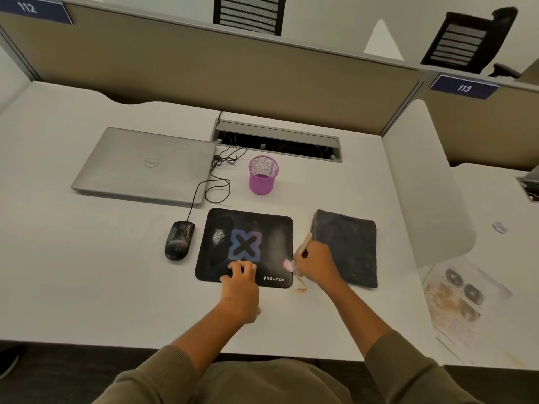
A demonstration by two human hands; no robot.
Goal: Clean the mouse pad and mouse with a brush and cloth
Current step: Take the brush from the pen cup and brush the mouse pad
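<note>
Brushing underway: right hand (pixel 313 262) grips brush (pixel 303 246) at mouse pad (pixel 248 228) right edge; left hand (pixel 240 279) fingertips pin near edge. Next, sweep left patch.

Mouse (pixel 178 239) left of mouse pad (pixel 248 228), cloth (pixel 347 246) right, laptop (pixel 145 164) behind.

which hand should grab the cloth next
Right. The right hand, though holding the brush, is beside the cloth; the left hand presses the mouse pad.
</note>
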